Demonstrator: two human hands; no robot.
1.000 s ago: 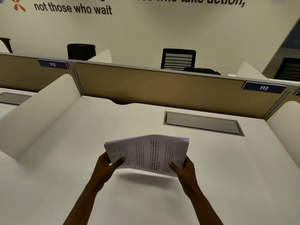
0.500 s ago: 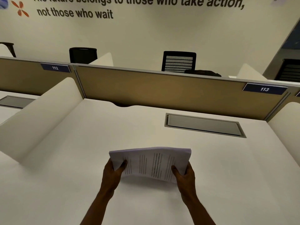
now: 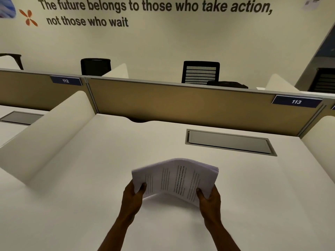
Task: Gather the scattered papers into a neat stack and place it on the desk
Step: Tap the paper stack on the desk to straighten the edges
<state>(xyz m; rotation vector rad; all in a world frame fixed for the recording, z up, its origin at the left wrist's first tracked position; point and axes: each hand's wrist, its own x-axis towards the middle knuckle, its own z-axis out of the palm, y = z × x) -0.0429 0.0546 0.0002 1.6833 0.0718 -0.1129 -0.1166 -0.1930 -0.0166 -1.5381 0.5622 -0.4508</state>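
Hands hold the papers (image 3: 176, 180) from both sides: the left hand (image 3: 133, 194) has its grip pinching the stack's left edge, thumb on top, and the right hand (image 3: 209, 198) pinches the right edge likewise. The stack bows upward in the middle, above the near part of the white counter (image 3: 90, 178). Farther off, a grey hatch (image 3: 230, 142) is set into the surface before a tan partition (image 3: 181, 104).

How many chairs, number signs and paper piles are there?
Black office chairs: 4
Blue desk number signs: 2
White printed paper stacks: 1, held in both hands
Total: 7
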